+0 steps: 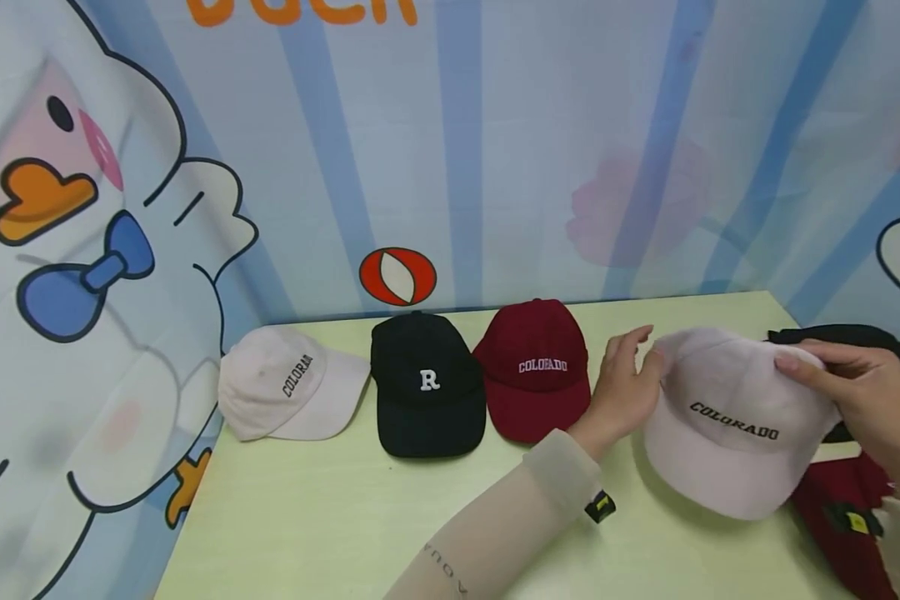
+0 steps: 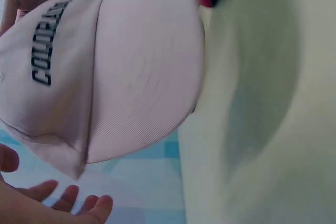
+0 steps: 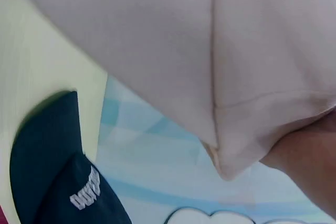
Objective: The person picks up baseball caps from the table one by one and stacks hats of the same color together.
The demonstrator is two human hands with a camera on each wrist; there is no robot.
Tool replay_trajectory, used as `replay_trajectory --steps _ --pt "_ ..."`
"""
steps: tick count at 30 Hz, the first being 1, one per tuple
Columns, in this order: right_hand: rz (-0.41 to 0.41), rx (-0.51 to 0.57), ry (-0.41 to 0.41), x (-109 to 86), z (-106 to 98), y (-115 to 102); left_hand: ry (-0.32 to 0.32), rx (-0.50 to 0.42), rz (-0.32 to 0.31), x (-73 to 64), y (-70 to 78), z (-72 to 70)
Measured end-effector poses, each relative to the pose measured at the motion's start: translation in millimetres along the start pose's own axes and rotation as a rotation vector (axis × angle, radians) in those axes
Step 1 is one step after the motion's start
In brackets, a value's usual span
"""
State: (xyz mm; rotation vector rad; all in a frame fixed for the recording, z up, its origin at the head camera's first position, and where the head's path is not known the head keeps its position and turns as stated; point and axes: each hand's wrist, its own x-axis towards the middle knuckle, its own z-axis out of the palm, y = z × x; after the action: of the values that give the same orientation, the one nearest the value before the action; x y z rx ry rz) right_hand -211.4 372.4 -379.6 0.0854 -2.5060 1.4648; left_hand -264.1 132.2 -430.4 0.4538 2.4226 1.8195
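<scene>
A pale pink baseball cap (image 1: 727, 383) with COLORADO across its front is held up over the right part of the table, brim toward me. My right hand (image 1: 862, 392) pinches its right side, thumb on the crown. Beside the cap's left edge is my left hand (image 1: 622, 383), fingers spread and relaxed. In the left wrist view a gap shows between those left fingers (image 2: 68, 200) and the cap. A dark red COLORADO cap (image 1: 536, 367) lies just left of the left hand.
Further left on the pale table (image 1: 307, 517) sit a black cap (image 1: 429, 417) with an R and an off-white COLORADO cap (image 1: 285, 383). Behind and below my right hand are another black cap (image 3: 47, 150) and a red cap (image 1: 840, 508). A cartoon backdrop (image 1: 532, 150) stands behind.
</scene>
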Motion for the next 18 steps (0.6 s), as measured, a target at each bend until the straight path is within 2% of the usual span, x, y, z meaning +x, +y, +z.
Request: replay_trajectory --steps 3,5,8,13,18 --pt "-0.037 0.016 -0.079 2.1 9 0 0.013 0.029 0.116 6.1 1.9 -5.1" --pt "-0.055 0.054 -0.118 4.3 14 0 0.014 0.037 0.157 8.2 0.9 -6.3" --pt "-0.047 0.17 -0.156 6.8 20 1 0.031 -0.008 0.17 9.5 -3.2 -6.1" --pt "-0.034 0.318 -0.176 8.7 25 8 0.089 -0.199 0.161 10.7 -12.8 -4.2" --pt "0.011 0.304 -0.123 9.4 24 17 0.099 -0.328 0.179 11.9 -18.1 -3.9"
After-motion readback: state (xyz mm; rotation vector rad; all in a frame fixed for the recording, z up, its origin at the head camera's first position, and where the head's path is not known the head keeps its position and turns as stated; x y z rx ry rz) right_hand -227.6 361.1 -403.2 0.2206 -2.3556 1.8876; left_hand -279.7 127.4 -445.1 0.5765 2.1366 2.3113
